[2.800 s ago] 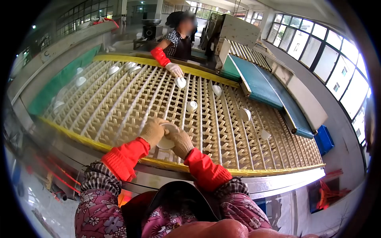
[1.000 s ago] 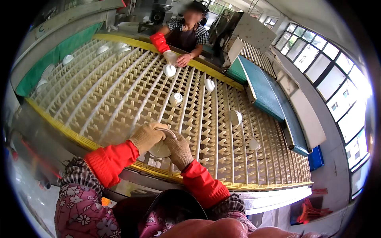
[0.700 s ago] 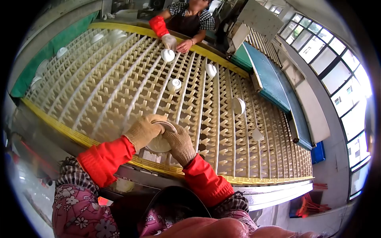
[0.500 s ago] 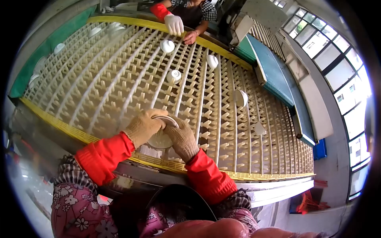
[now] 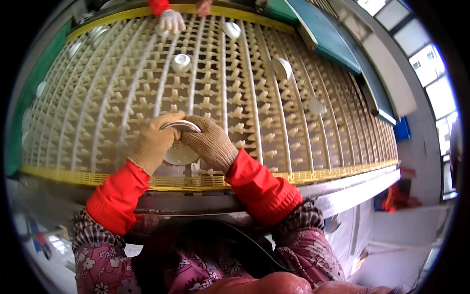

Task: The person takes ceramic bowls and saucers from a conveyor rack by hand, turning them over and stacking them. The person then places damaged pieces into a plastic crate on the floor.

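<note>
Both my hands wear tan knit gloves and meet over the pegged rack [image 5: 257, 113], close to its front edge. My left hand [image 5: 154, 142] grips the left side of a pale round dish [image 5: 181, 125] with a dark rim line. My right hand [image 5: 210, 142] grips the same dish from the right. Below the fingers shows a pale round piece [image 5: 181, 154]; I cannot tell whether it is part of the dish. Farther back on the rack lie a white cup [image 5: 181, 62], a white bowl [image 5: 231, 30] and a tilted bowl [image 5: 282, 68].
A co-worker's gloved hand [image 5: 172, 21] touches a white piece at the rack's far edge, with a bare hand [image 5: 203, 7] beside it. A green conveyor belt [image 5: 325, 36] runs at the back right. More white pieces [image 5: 41, 89] lie at the left, another [image 5: 316, 106] at the right.
The view has tilted down and shifted, so the rack's far edge sits higher in the frame. The co-worker's gloved hand has gone back to a white piece. My hands keep holding the dish.
</note>
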`<state>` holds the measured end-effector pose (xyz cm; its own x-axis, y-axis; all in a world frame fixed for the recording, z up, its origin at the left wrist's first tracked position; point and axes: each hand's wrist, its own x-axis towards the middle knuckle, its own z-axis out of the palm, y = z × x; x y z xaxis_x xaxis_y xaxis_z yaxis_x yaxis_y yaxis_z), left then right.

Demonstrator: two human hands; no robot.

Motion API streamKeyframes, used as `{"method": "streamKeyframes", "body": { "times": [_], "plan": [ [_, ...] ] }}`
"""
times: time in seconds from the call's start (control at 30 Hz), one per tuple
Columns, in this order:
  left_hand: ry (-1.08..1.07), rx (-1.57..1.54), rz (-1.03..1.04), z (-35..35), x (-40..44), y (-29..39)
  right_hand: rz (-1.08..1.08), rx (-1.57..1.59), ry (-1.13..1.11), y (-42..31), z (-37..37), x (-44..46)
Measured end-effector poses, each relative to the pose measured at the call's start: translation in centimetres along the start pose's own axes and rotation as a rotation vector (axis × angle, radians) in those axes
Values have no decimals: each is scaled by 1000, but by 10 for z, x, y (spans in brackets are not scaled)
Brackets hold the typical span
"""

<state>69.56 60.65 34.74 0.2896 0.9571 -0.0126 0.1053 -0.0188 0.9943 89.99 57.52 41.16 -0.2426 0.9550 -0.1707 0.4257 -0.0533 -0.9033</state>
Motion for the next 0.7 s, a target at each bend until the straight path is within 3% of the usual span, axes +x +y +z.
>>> {"method": "streamKeyframes", "body": {
  "times": [0.1, 0.13, 0.3, 0.33, 0.43, 0.5, 0.53, 0.63, 0.7],
  "plan": [
    [8, 10, -34, 2, -8, 14, -43, -54, 13, 0, -3, 2],
    [-4, 53, 44, 4, -4, 7, -68, -70, 23, 2, -7, 1],
    [20, 241, -29, 4, -9, 22, -137, -553, 77, -2, -42, 4],
    [7, 209, -55, 5, -9, 26, -291, -440, 234, 5, -47, 0],
    [-44, 149, -48, 7, -11, 28, 92, -448, 295, -13, -93, 0],
    [-73, 118, -17, 8, -14, 28, -7, -694, 619, 24, -133, 6],
    [-84, 108, 33, 12, -15, 27, -247, -795, 846, 44, -159, 4],
    [-103, 124, 73, 4, -8, -2, -4, -1072, 1048, 66, -240, -5],
    [-62, 122, -22, 4, -6, -1, -131, -1283, 1075, 126, -293, -16]
  ]
}}
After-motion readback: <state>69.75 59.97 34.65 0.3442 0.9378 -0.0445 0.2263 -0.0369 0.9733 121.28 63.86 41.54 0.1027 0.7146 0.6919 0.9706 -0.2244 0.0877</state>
